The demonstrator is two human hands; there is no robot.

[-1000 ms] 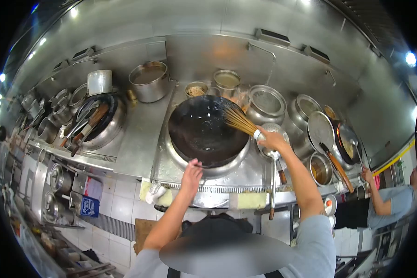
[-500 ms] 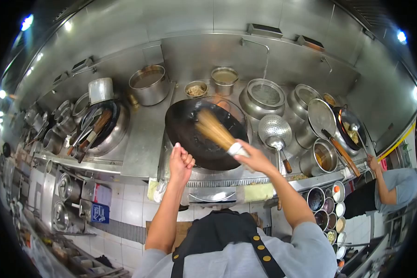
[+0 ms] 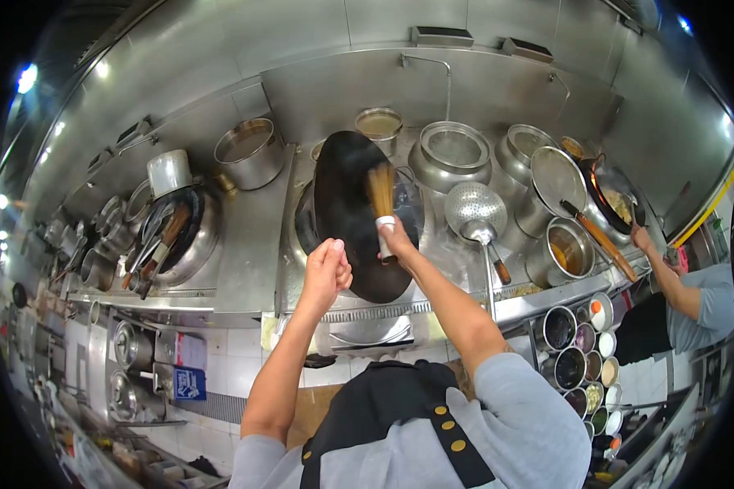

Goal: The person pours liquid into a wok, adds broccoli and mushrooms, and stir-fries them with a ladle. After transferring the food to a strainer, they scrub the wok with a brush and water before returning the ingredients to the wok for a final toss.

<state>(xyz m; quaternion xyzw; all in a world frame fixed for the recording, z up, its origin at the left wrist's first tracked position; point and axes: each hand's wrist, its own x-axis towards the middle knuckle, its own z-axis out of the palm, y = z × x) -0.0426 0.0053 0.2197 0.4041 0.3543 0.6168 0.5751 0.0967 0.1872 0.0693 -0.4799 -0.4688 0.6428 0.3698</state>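
A black wok [image 3: 347, 220] is tilted steeply over the stove [image 3: 302, 277] in front of me. My right hand [image 3: 397, 236] is wrapped round the white-banded handle of a bamboo brush [image 3: 380, 191], whose blurred bristles point up against the wok's right part. My left hand [image 3: 328, 269] is closed at the wok's lower left edge; what it grips, if anything, is hidden by the fingers. Right of the wok, a perforated ladle [image 3: 475, 210] lies with its handle toward me.
Lidded pots [image 3: 455, 151] and a strainer [image 3: 559, 183] stand to the right. A co-worker's hand [image 3: 642, 238] is at another wok [image 3: 612, 196] at far right. Seasoning tubs [image 3: 559, 328] sit below. A large pot [image 3: 249, 155] and a utensil-filled wok [image 3: 189, 232] are left.
The wok has gone from lying nearly level to a steep tilt. My right hand and the brush have moved left and upward, and the bristles now point more upright. The view has shifted slightly.
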